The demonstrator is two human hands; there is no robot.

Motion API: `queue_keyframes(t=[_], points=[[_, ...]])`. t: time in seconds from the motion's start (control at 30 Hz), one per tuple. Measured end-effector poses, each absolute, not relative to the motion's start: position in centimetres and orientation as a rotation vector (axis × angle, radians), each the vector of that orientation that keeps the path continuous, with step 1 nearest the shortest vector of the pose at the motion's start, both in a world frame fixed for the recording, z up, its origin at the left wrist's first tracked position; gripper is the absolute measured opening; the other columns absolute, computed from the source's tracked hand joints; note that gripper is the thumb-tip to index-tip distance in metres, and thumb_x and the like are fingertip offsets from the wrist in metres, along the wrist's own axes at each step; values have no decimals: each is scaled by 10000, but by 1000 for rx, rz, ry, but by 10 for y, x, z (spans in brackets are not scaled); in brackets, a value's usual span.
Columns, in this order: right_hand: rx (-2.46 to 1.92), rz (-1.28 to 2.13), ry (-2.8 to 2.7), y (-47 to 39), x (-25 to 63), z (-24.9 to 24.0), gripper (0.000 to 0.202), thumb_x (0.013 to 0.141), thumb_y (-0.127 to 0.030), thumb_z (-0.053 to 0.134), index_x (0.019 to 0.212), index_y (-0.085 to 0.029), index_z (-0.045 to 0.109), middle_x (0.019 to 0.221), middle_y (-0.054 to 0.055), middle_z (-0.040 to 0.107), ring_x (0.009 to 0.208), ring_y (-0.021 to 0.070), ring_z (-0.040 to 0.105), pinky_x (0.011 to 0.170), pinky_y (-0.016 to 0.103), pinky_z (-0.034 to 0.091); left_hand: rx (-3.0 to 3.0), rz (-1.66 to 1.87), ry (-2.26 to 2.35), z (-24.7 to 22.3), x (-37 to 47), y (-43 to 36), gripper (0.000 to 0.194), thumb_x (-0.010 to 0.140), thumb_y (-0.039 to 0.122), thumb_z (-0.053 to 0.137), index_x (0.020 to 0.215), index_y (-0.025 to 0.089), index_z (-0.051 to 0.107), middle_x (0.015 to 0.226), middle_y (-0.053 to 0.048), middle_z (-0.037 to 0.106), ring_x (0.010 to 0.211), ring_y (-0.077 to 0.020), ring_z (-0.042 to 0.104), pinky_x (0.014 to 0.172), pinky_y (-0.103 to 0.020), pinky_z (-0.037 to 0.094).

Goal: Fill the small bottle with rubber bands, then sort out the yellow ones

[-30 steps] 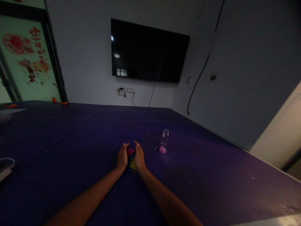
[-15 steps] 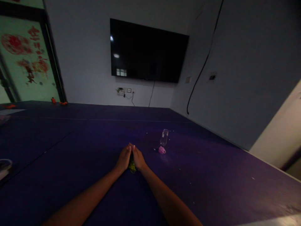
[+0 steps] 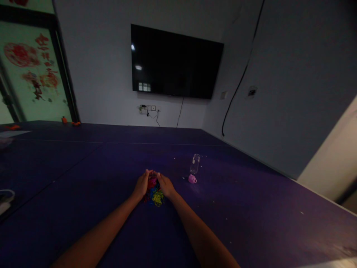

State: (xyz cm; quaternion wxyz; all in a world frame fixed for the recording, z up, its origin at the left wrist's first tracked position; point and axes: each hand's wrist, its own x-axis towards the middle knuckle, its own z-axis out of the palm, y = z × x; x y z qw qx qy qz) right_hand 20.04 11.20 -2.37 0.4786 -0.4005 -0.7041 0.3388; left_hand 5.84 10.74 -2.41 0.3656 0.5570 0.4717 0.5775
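A small pile of thin, colourful bands (image 3: 156, 197), yellow, blue, red and pink, lies on the dark purple surface (image 3: 125, 160) between my hands. My left hand (image 3: 141, 185) is cupped along the pile's left side, and my right hand (image 3: 166, 185) curves round its right side. Both hands stand on edge with fingertips close together at the far side of the pile. Right of my right hand lies a pink cap with a loop (image 3: 192, 179). Just beyond the cap is a clear bottle (image 3: 195, 164).
Small white scraps are scattered to the right. A white object with a loop (image 3: 6, 199) sits at the left edge. Orange items (image 3: 76, 123) lie far left near the door. A black television (image 3: 177, 61) hangs on the wall, with a cable (image 3: 237, 89) to its right.
My hands have moved apart, my left hand shifting to the left. More of the pile now shows between them, with its blue, red and pink bands.
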Motion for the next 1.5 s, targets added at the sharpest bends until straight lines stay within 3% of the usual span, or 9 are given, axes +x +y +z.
queue_keyframes(t=[0.2,0.33,0.5,0.7,0.87,1.07,1.17,1.4,1.5], points=[[-968,845,-1560,108,202,-23,775,849,-730,247,1079,-139,692,1020,138,708,1005,264,643,930,409,454,1330,1535,1188,-30,54,114,792,817,759,260,1070,117,648,1134,-175,664,1047,-292,631,928,-438,466],[-904,867,-1628,107,202,-21,715,842,-725,299,1122,-184,673,1104,107,687,1082,250,610,970,407,428,1336,1504,1160,-30,56,115,756,792,767,332,1012,133,681,1129,-163,673,1092,-288,608,970,-422,437],[-856,933,-1646,108,201,-22,722,832,-736,306,1094,-182,687,1034,100,712,1029,257,636,957,430,437,1349,1481,1147,-26,57,112,807,802,773,274,1022,109,676,1089,-168,689,1016,-287,649,916,-428,475],[-929,879,-1491,108,202,-22,743,830,-738,300,1090,-160,689,1097,136,685,1077,268,615,972,429,425,1420,1487,1235,-23,53,107,576,845,644,387,977,184,708,1212,-115,642,1245,-289,486,1081,-422,295],[-923,890,-1634,104,204,-20,691,863,-697,288,1060,-177,699,1031,100,708,1019,254,634,943,413,438,1491,1371,1177,-23,58,106,518,827,633,423,854,220,733,1005,-83,731,1063,-292,623,997,-422,403],[-887,760,-1797,83,196,-17,540,882,-607,397,1178,-222,635,1133,77,672,1037,257,616,922,394,442,1446,1368,1138,-25,56,111,671,825,706,337,951,165,713,1051,-122,713,1029,-294,640,938,-444,452],[-975,590,-1912,71,190,-16,563,817,-610,523,1255,-260,578,1236,82,614,1139,285,556,996,440,372,1418,1365,1111,-27,54,114,727,814,740,304,956,153,708,1047,-145,711,1019,-296,646,923,-442,466],[-1129,398,-2385,61,198,-8,1092,508,-713,720,1424,-243,356,1491,162,302,1360,365,270,1081,535,202,1365,1358,1077,-26,53,111,781,849,720,223,1067,114,665,1128,-165,676,1067,-289,620,971,-439,431],[-1109,351,-2424,62,201,-7,1143,452,-727,734,1415,-232,367,1487,173,298,1357,369,270,1087,524,197,1359,1352,1088,-25,53,110,748,861,698,241,1048,120,676,1149,-159,667,1098,-290,600,997,-439,404]])
